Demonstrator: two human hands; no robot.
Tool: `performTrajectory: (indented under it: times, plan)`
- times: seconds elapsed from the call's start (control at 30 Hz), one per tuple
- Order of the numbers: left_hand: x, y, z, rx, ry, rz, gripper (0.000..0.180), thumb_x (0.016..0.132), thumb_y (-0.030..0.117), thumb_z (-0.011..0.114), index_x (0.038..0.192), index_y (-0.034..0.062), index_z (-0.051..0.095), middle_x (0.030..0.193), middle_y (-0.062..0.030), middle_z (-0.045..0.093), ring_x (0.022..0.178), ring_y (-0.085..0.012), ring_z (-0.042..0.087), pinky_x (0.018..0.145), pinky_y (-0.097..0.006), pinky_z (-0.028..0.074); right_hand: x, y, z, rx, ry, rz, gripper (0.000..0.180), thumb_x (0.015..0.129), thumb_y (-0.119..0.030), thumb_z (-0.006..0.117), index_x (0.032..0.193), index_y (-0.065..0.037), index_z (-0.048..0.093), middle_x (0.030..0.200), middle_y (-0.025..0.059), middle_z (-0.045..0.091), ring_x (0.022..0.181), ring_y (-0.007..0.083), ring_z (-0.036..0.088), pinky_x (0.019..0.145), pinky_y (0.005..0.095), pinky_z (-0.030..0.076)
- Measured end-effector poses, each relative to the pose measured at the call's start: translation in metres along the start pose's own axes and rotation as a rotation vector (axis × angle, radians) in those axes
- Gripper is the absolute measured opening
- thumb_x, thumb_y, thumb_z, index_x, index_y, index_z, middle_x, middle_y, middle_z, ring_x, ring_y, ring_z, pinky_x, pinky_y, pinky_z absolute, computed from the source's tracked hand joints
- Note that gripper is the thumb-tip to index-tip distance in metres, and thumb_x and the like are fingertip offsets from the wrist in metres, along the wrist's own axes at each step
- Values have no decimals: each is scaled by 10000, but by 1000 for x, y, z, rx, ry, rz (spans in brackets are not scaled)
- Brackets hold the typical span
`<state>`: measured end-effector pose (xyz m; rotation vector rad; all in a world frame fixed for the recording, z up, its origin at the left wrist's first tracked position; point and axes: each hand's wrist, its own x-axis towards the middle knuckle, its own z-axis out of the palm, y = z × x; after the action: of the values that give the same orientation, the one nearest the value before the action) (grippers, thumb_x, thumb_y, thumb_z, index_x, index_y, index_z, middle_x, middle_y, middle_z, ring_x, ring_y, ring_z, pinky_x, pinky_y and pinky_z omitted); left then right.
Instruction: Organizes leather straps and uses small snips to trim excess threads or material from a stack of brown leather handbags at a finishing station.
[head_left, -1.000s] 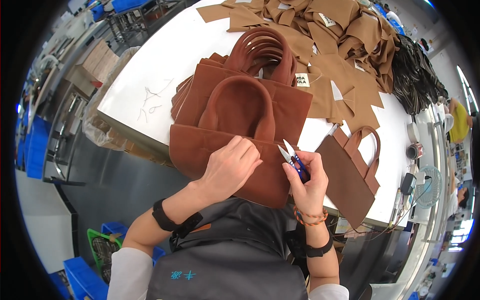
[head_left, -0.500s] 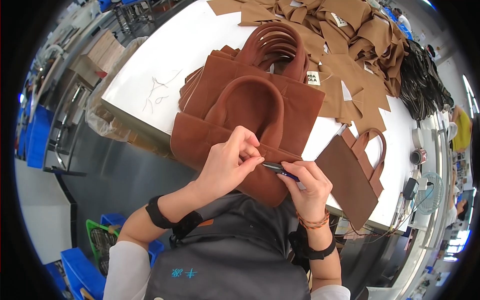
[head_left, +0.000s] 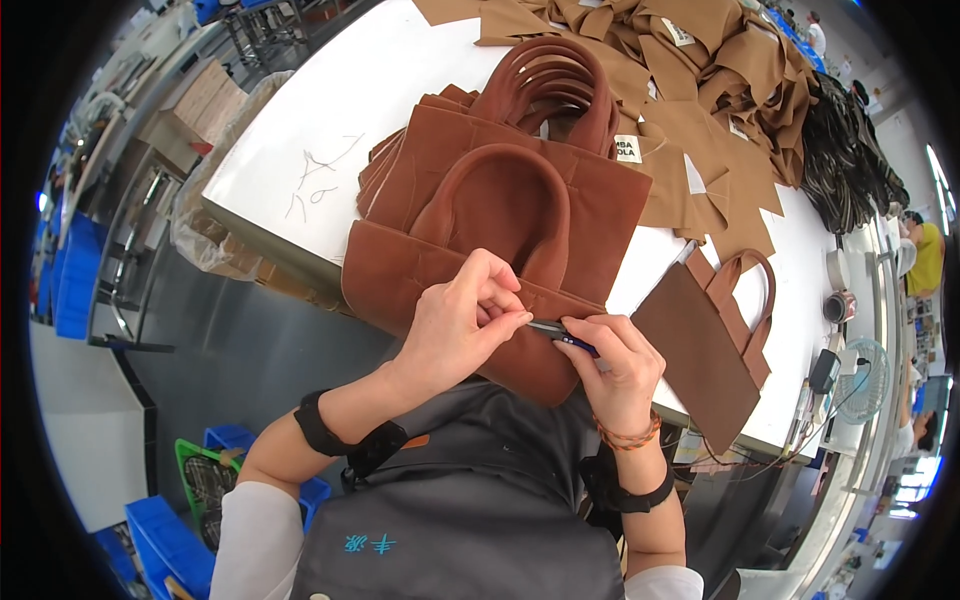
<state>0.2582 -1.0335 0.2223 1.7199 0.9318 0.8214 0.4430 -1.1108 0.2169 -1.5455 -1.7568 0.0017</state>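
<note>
My right hand [head_left: 622,368] grips small thread snips [head_left: 560,335], dark with blue handles, their tip pointing at my left fingertips. Thumb and fingers of my left hand [head_left: 468,318] are pinched together right at that tip; what they hold is too fine to make out. Both hands are over the front of a reddish-brown leather handbag piece [head_left: 385,270] with one thick rounded handle [head_left: 505,160]. This piece leans at the table's near edge against a stack of similar brown pieces [head_left: 440,135], whose several handles [head_left: 560,70] stand up behind.
Tan fabric pieces [head_left: 700,130] with white labels are heaped at the far right of the white table [head_left: 270,150]. A darker brown bag panel with handle [head_left: 700,350] lies on the right, and black straps [head_left: 850,150] are bundled beyond. Loose threads [head_left: 320,175] lie on the left.
The snips' tip has come slightly closer to my left fingertips. Otherwise both hands hold nearly the same pose, and the view has shifted a little.
</note>
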Motion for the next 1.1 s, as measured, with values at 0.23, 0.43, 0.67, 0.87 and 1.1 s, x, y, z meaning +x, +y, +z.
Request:
performTrajectory:
  times: [0.23,0.43,0.67,0.87,1.1]
  plan:
    - [0,3,0,-19,29,31,234,844,39,688,960,26,485,810,-82,694,707,-116,671,628,-226,516,0,0,1,25,8,14,201,676,-83,788,857,-94,701,792,18,655,646,177,627,561,278,493]
    - [6,-4,6,117,156,324,203,854,-4,665,961,31,496,805,-70,685,764,-121,684,682,-237,532,6,3,2,92,71,110,196,708,-92,792,879,-90,698,814,20,665,657,174,643,552,265,504]
    - [12,-2,5,-241,46,97,207,866,-24,643,973,48,482,844,-47,640,812,-87,629,750,-239,517,9,4,2,60,57,77,202,705,-93,792,884,-93,698,815,15,664,655,171,639,550,269,498]
    - [14,-4,3,-293,26,63,215,862,-24,647,965,52,474,837,-49,639,781,-79,618,716,-227,515,12,6,5,7,54,15,202,700,-94,792,879,-91,697,802,16,658,649,165,631,547,269,493]
    - [20,3,-24,-242,265,111,207,878,-43,617,1038,47,522,904,-27,650,788,-40,598,663,-174,469,16,-2,-1,88,89,120,206,709,-54,796,881,-66,683,789,36,631,649,139,622,546,259,490]
